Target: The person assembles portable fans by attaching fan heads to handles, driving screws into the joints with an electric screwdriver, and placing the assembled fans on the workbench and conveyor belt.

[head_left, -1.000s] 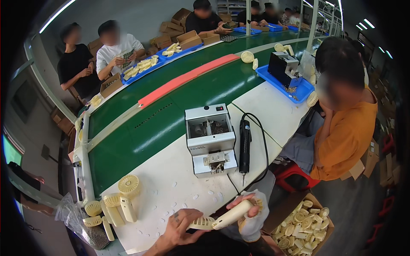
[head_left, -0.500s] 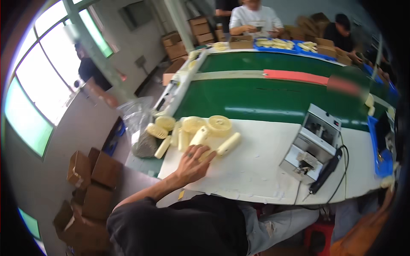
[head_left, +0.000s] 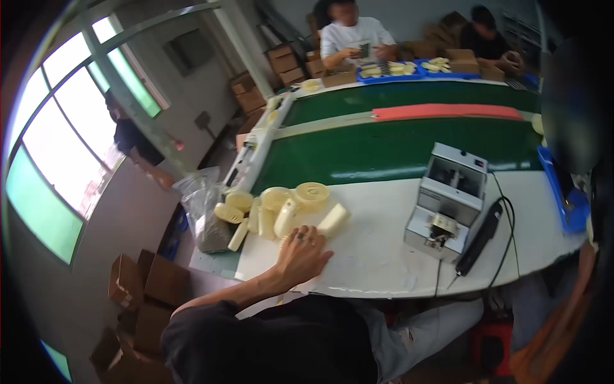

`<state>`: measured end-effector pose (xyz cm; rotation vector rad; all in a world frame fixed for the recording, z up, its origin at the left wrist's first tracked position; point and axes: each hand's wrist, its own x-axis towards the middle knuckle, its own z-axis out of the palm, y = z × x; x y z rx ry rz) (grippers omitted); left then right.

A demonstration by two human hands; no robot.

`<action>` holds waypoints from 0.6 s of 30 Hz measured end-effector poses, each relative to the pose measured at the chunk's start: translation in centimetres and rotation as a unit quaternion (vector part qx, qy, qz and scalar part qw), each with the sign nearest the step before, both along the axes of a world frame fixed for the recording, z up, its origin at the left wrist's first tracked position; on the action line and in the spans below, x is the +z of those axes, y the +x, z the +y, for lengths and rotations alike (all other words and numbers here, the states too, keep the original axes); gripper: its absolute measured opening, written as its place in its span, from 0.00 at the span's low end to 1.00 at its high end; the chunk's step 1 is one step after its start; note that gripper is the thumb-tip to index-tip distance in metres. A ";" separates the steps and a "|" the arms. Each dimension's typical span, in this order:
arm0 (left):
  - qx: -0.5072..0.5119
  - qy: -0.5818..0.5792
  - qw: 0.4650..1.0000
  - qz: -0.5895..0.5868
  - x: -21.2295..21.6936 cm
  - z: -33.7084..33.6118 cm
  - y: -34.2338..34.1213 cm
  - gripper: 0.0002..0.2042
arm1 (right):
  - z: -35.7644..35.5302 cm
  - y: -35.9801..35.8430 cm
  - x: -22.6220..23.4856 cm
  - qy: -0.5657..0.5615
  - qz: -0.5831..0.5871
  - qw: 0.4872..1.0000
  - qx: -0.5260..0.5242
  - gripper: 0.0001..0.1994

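Observation:
My left hand is low over the white tabletop, palm down, its fingers bent and thumb out to the right. A pale edge shows beside the fingers, but what lies under them is hidden. Just beyond the fingertips stands a pale yellow handle-shaped plastic casing. Another long casing lies to the right of the fingers. Behind are round pale yellow plastic covers, one disc-shaped and one ribbed. A narrow casing lies at the left. My right hand is out of view.
A grey metal machine and a black corded electric screwdriver sit on the right. A clear plastic bag stands at the left edge. Beyond runs a green conveyor belt. Cardboard boxes are at lower left; several people are nearby.
The view has shifted. My left hand has drawn slightly back from the upright casing, its fingers now more curled and bent downward.

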<state>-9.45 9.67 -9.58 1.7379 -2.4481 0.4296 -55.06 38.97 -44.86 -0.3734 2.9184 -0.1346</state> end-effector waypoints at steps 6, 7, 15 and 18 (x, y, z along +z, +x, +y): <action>0.008 -0.057 0.998 -0.007 -1.1 -0.7 0.5 0.10 | 2.4 2.3 -1.6 0.041 -0.061 0.994 -0.082 0.23; 0.012 -0.044 0.999 0.002 -0.9 -0.7 0.2 0.12 | 2.7 2.8 -1.8 0.046 -0.069 0.993 -0.089 0.23; 0.059 0.056 0.995 0.050 0.1 -1.0 -1.5 0.29 | 7.6 4.7 -2.5 0.082 -0.088 0.983 -0.137 0.22; 0.045 0.044 0.997 0.043 0.5 -0.7 -1.9 0.32 | 9.0 4.8 -2.8 0.082 -0.093 0.982 -0.140 0.21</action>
